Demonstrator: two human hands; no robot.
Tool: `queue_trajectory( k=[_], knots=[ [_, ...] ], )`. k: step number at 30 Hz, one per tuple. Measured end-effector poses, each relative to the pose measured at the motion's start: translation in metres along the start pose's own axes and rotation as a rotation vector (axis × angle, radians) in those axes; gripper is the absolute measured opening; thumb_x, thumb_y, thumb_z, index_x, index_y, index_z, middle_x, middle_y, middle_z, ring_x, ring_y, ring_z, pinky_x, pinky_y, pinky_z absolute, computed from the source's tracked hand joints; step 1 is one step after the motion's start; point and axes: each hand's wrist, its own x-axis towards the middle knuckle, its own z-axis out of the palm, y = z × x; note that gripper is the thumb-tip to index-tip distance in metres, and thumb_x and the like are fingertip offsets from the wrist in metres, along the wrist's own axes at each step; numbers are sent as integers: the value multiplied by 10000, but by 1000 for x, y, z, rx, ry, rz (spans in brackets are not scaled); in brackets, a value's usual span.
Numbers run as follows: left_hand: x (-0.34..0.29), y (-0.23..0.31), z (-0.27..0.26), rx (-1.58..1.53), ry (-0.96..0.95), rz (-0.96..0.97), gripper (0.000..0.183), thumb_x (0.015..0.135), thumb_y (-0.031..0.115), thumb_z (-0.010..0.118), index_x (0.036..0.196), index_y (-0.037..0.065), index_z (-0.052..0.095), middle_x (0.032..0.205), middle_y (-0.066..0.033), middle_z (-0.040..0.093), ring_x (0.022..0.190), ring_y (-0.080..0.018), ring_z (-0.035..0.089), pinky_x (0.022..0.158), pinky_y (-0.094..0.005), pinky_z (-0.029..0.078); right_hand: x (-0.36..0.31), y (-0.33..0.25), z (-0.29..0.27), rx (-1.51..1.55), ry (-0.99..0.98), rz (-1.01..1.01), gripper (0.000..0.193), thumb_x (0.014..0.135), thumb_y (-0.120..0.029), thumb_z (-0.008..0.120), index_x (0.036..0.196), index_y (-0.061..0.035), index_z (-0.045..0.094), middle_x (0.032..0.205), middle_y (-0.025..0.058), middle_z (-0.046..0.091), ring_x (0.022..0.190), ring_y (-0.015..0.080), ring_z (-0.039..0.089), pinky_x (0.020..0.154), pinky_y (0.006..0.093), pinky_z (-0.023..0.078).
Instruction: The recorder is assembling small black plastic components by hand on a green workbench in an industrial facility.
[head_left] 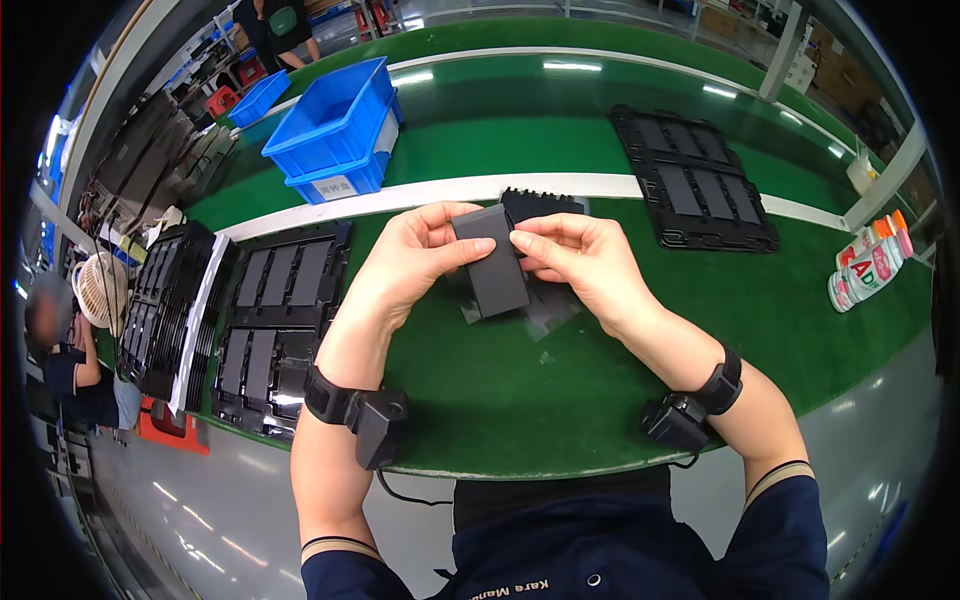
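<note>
A flat, dark grey rectangular block (497, 282) is held up in front of me above the green table, its long side tilted. My left hand (425, 250) is closed on its left side, thumb pressed on the front face. At the upper right edge, my right hand (585, 262) pinches with thumb and forefinger; its other fingers are curled and partly hidden. Behind and below the block lies a piece of clear film (548, 316). A black piece with a toothed edge (540, 203) shows just beyond, mostly covered by the block and my hands.
On my left lies a black tray (278, 335) of dark flat pieces beside a stack of trays (160, 320). Another filled tray (695, 185) lies far right. Blue bins (335, 140) stand far left, bottles (870, 272) at right. A person (75, 370) sits beyond the stack.
</note>
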Motion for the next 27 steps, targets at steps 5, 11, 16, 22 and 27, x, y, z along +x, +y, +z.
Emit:
queue_trajectory(
  k=[5,11,16,22,27],
  knots=[
    [-5,6,9,4,10,34,342,736,94,719,1050,38,597,869,-14,645,749,-58,570,675,-200,433,-5,-2,-5,101,53,-49,265,794,-190,687,977,-6,635,858,76,655,739,115,628,668,213,485],
    [-8,7,14,-3,0,78,310,758,93,700,1043,11,609,892,-47,652,790,-83,591,736,-217,452,-5,5,-7,29,21,-127,269,770,-113,694,975,49,629,841,95,658,743,106,617,693,234,500],
    [-8,6,13,-27,-4,94,294,775,86,684,1042,-8,605,899,-65,658,816,-95,607,781,-225,466,-6,4,-5,143,-5,-147,221,795,-88,658,957,60,632,854,99,659,756,112,618,703,236,500],
    [-8,0,18,-55,45,115,300,757,98,702,1028,7,612,888,-43,649,764,-76,581,711,-220,453,-11,0,-1,-26,33,-175,163,812,-74,631,917,49,642,819,69,654,722,93,602,669,232,488],
    [-8,2,21,-80,60,122,281,770,73,684,1030,-4,609,854,-55,658,773,-81,607,730,-213,475,-9,4,-4,-120,29,-227,181,837,-122,615,926,32,643,793,59,647,731,86,593,655,227,474]
  ],
)
